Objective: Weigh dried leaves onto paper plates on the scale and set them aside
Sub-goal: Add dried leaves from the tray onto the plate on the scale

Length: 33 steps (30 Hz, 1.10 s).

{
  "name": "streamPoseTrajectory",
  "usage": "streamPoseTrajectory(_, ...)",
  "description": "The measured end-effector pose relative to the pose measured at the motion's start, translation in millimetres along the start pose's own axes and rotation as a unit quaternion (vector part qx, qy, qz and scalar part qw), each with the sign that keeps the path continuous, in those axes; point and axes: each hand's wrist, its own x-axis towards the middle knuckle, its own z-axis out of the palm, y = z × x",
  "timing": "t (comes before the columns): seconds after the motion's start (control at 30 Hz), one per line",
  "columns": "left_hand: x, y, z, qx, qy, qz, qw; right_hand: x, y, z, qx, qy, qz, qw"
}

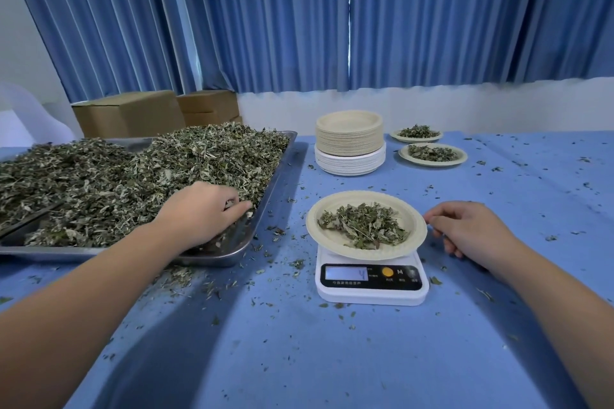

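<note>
A white digital scale [370, 282] sits on the blue table with a paper plate [412, 236] on it, holding a small heap of dried leaves [363, 224]. The display shows a 4. My right hand [465, 226] rests just right of the plate, fingertips at its rim, fingers curled with nothing in them. My left hand [202, 212] reaches into the big metal tray [232, 242] of dried leaves [133, 176], fingers dug into the pile near the tray's right edge; what it grips is hidden.
A tall stack of empty paper plates [350, 143] stands behind the scale. Two filled plates [432, 154] [417, 133] lie at the back right. Cardboard boxes [129, 113] sit behind the tray. Leaf crumbs are scattered over the blue cloth.
</note>
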Motion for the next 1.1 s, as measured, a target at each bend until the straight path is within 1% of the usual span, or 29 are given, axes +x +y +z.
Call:
streamPoseTrajectory(0.07, 7.0, 10.3, -4.2, -0.014, 0.035, 0.003, 0.999, 0.5, 0.2, -0.1, 0.002, 0.001, 0.001, 1.0)
streamPoseTrajectory(0.17, 16.8, 34.9, -12.8, -0.079, 0.096, 0.008, 0.992, 0.3, -0.4, 0.3, 0.003, 0.002, 0.003, 1.0)
streamPoseTrajectory(0.27, 27.6, 69.2, -22.3, -0.155, 0.144, 0.035, 0.977, -0.3, -2.4, 0.9, 0.006, 0.004, 0.005, 1.0)
streamPoseTrajectory(0.37, 39.3, 105.9, -28.2, -0.222, 0.167, 0.067, 0.958, -1.6, -3.9, 0.7, 0.006, 0.002, 0.003, 1.0)
streamPoseTrajectory(0.43, 46.5, 127.9, -27.9, -0.259, 0.171, 0.08, 0.947, -2.2, -4.0, 0.4, 0.005, 0.003, 0.002, 1.0)
streamPoseTrajectory(0.53, 52.6, 155.1, -21.6, -0.259, 0.158, 0.099, 0.948, -2.2, -3.9, 0.7, 0.006, 0.005, 0.004, 1.0)
streamPoseTrajectory(0.63, 53.1, 171.0, -10.6, -0.253, 0.095, 0.129, 0.954, -1.6, -3.9, 0.9, 0.002, 0.004, 0.004, 1.0)
streamPoseTrajectory(0.73, 44.6, 172.0, 0.1, -0.263, 0.03, 0.184, 0.947, -0.5, -4.1, 1.5, 0.008, 0.001, 0.004, 1.0)
streamPoseTrajectory(0.83, 32.7, 162.4, 7.5, -0.293, 0.011, 0.191, 0.937, -0.4, -4.8, 2.0, 0.005, -0.005, 0.005, 1.0)
streamPoseTrajectory(0.9, 25.2, 152.9, 10.2, -0.336, 0.014, 0.176, 0.925, -0.8, -5.3, 2.0, 0.001, -0.009, 0.004, 1.0)
streamPoseTrajectory(1.0, 17.4, 136.8, 10.5, -0.402, 0.056, 0.136, 0.904, -1.6, -6.3, 1.4, 0.0, -0.008, 0.003, 1.0)
streamPoseTrajectory(1.1, 9.1, 120.3, 17.8, -0.386, 0.111, 0.092, 0.911, -2.4, -5.4, 0.9, -0.004, -0.007, 0.004, 1.0)
